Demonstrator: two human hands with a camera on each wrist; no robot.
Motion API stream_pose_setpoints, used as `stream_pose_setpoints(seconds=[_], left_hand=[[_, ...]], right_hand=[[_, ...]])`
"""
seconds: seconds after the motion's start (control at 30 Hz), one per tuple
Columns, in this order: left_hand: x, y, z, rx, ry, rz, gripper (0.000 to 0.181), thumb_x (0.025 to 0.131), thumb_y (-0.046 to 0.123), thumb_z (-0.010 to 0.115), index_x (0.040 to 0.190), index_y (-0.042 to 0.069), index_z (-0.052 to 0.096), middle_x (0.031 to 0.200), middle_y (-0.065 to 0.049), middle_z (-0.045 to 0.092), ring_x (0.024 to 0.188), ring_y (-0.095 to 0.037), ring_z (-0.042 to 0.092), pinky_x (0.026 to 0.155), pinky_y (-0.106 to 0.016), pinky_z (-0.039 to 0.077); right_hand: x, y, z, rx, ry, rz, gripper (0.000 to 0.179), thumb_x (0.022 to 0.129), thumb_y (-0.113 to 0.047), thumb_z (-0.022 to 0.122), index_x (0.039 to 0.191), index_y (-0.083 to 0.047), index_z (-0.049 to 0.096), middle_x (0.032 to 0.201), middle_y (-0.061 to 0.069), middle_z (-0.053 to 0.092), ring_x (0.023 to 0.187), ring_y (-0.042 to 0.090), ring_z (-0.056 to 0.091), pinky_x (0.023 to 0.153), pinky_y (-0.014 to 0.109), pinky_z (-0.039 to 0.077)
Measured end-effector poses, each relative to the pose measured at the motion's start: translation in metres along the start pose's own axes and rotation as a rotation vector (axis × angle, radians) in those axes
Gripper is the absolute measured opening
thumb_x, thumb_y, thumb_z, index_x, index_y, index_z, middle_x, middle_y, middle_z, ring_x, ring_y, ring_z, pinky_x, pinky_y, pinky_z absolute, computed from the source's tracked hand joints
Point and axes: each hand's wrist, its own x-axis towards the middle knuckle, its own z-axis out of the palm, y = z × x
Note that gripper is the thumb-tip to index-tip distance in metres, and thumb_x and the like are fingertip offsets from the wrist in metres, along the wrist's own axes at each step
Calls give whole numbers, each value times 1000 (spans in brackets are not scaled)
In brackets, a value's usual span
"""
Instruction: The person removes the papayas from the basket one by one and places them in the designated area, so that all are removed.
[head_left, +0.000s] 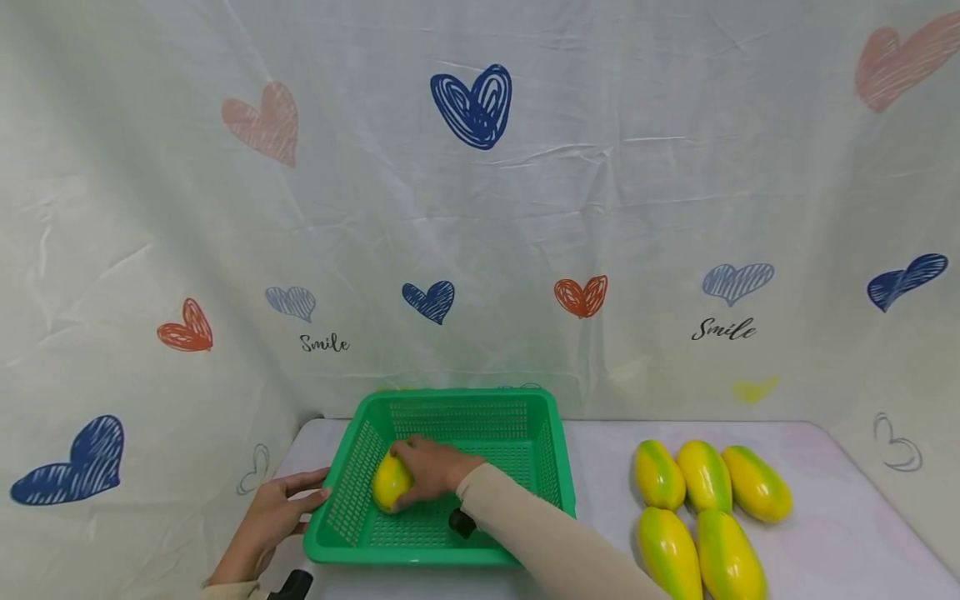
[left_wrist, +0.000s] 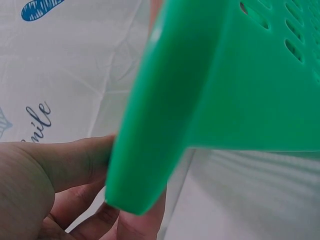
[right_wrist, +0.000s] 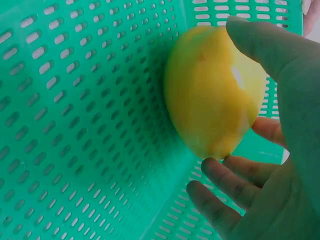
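A green perforated plastic basket [head_left: 442, 557] stands on the table, seen whole in the head view except where the right arm covers it. Inside, near its left wall, is a yellow papaya [head_left: 391, 483]. My right hand [head_left: 433, 471] reaches over the front rim and holds this papaya, thumb on one side and fingertips on the other, as the papaya [right_wrist: 212, 95] shows in the right wrist view. At the basket's left side, my left hand [head_left: 273, 512] grips the rim [left_wrist: 150, 135]; some of its fingers are hidden behind that rim in the left wrist view.
Several yellow-green papayas [head_left: 705, 475] lie in two rows on the table, right of the basket. A pale cloth covers the table [head_left: 600, 467]. Close behind the basket hangs a white curtain [head_left: 510, 225] printed with hearts, which also closes off both sides.
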Motion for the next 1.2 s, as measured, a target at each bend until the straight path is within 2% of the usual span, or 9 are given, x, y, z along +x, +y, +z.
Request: stream_pose_setpoints(seconds=[0.13,0.4,0.6,0.73,0.83,0.97,1.2], left_hand=[[0,0,1,-8,4,11,49,85,12,67,128,-6,50,122,-28,49,72,-19,64,64,-36,55],[-1,-1,0,-31,-1,37,50,85,12,67,128,-7,50,122,-29,49,71,-20,64,63,-37,55],[-2,0,0,-23,-3,21,49,85,13,66,128,-6,51,122,-28,50,73,-19,64,64,-36,55],[-3,0,0,-18,-10,8,48,86,13,66,128,-6,51,124,-28,49,73,-19,63,64,-36,55],[-3,1,-1,-22,-15,9,48,86,13,66,128,-6,51,124,-28,49,74,-19,64,64,-36,55],[-2,1,-1,-24,-14,11,47,86,12,65,128,-6,51,124,-27,49,74,-19,64,64,-36,55],[-2,0,0,-25,-14,16,50,85,14,67,128,-6,51,125,-28,48,75,-19,64,64,-37,55]], right_hand=[[2,-1,3,20,-10,-41,69,71,-46,77,126,-22,43,114,-4,48,87,7,47,70,20,44],[-2,-3,2,-29,-45,-66,73,70,-49,77,129,-24,43,124,-6,43,97,8,45,77,22,44],[-2,-6,2,-22,-90,-77,72,69,-48,78,124,-22,41,118,-7,46,94,7,45,78,20,42],[-3,-8,3,-55,-121,-68,80,67,-52,78,131,-23,40,117,-5,42,92,8,44,76,21,43],[-5,-8,3,-36,-148,-47,85,66,-52,79,135,-24,38,118,-3,38,91,9,42,74,22,43],[-9,-8,3,4,-175,-20,84,66,-50,79,135,-28,37,117,-4,38,90,8,41,72,24,43],[-14,-7,1,7,-188,-22,88,65,-47,81,137,-29,34,112,-4,38,87,8,42,69,23,43]])
